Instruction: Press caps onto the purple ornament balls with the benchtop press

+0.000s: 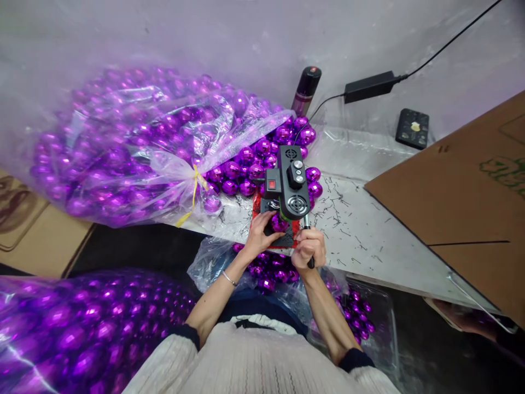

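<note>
Purple ball (pixel 279 223) being held at black machine (pixel 293 183)
Ball is being clasped by left fingers (pixel 262 220), lever (pixel 307 221) by right fingers (pixel 314 235).

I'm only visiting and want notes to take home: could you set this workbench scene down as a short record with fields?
Tool: black boxy machine with round vents, red switch
Left hand: grip on a shiny purple faceted ball at the machine's near end
Right hand: grip closed around a black-handled metal lever
Behind machine: loose purple balls
Left side: clear plastic bag of purple balls, tied with yellow ribbon
Right side: large brown cardboard box
Table: white tabletop, thin dark bits scattered
</note>
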Motion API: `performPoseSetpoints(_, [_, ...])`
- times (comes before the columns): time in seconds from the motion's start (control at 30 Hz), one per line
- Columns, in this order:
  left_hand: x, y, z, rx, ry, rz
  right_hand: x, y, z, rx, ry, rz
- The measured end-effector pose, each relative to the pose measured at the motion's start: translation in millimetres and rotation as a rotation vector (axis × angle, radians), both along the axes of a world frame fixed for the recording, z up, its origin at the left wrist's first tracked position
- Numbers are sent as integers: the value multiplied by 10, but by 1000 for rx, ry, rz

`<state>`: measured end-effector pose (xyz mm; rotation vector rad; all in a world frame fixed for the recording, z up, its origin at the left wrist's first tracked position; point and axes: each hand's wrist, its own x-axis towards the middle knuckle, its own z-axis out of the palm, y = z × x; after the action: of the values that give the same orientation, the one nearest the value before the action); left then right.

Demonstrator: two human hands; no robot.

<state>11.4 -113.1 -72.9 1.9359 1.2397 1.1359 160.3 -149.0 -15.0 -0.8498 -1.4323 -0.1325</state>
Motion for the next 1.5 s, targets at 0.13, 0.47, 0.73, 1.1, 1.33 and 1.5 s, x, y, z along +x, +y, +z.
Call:
performPoseSetpoints(0.13, [28,21,1,53,-30,-13,7,-13,99,13,-42,17])
performPoseSetpoints(0.47, [-247,-585,-188,276,78,-42,-10,-120,866,-212,67,-22])
performPoseSetpoints(0.73, [-492,123,241,186,295,319,-22,-117,714,-148,52,12])
performPoseSetpoints(1.1, [-289,1003,679,-368,236,407,16,-147,664,-175,-1,10])
performPoseSetpoints(1.33, [-492,542,578,-522,-462,251,11,-146,699,-181,-5,11])
performPoseSetpoints(1.5, [-420,55,503,-635,-588,70,-9,-131,808,-206,24,-20])
